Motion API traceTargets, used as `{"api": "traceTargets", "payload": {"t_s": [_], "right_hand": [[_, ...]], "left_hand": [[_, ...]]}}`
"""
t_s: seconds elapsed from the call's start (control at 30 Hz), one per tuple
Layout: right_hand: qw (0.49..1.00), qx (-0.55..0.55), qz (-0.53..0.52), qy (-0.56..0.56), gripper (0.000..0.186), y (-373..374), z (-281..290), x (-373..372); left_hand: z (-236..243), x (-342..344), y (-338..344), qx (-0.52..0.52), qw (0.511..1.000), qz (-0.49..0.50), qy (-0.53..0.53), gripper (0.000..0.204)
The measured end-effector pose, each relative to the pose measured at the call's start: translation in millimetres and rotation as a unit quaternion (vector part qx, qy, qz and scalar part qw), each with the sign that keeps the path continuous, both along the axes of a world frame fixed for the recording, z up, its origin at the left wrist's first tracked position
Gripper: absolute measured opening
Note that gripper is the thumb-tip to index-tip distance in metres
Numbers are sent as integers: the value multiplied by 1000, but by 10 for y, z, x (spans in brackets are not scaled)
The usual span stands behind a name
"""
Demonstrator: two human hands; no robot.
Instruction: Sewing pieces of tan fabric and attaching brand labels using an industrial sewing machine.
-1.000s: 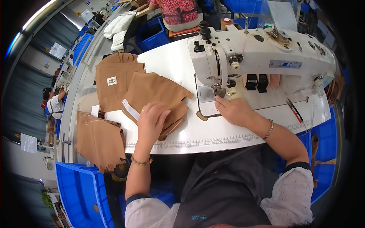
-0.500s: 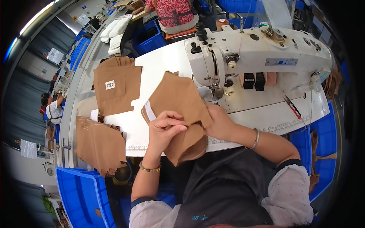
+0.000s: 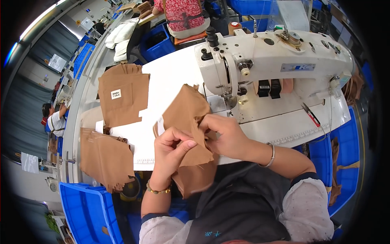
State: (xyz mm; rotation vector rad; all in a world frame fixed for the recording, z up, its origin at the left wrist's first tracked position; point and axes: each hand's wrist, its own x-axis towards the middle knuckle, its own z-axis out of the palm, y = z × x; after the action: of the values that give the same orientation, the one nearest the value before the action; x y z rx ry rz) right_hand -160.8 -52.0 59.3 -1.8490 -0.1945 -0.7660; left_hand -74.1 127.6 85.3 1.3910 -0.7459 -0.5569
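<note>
A brown fabric piece (image 3: 185, 110) hangs between my hands over the front edge of the white table, just left of the sewing machine's needle area. My left hand (image 3: 172, 152) pinches it near its middle, thumb against fingers. On the right side my right hand (image 3: 225, 136) grips the fabric's folded edge, its fingertips partly hidden in the cloth. A white strip (image 3: 160, 126) shows at the fabric's left edge. The lower part of the cloth drops past the table edge toward my dark apron (image 3: 239, 195).
A white sewing machine (image 3: 276, 55) stands at the right, with red-handled thread snips (image 3: 312, 115) near it. Brown fabric stacks lie left, one with a pocket and white label (image 3: 116, 94), another (image 3: 106, 158) overhanging the edge. Blue bins (image 3: 87, 211) flank the table.
My right hand has moved up and left, folding the fabric's right edge inward. The cloth has crumpled between my hands, and its lower part hangs lower. My left hand keeps its pinch, shifted slightly down.
</note>
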Motion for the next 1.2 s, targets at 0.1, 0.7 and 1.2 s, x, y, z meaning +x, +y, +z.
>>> {"api": "traceTargets", "payload": {"t_s": [0.1, 0.7, 1.2], "right_hand": [[989, 71, 55, 121, 25, -191, 98, -111], [985, 17, 49, 165, 13, -377, 367, -377], [828, -397, -47, -394, 26, 128, 458, -41]], "left_hand": [[-45, 146, 64, -32, 997, 70, 27, 13], [37, 186, 90, 39, 999, 24, -2, 7], [874, 294, 495, 170, 911, 156, -341, 4]]}}
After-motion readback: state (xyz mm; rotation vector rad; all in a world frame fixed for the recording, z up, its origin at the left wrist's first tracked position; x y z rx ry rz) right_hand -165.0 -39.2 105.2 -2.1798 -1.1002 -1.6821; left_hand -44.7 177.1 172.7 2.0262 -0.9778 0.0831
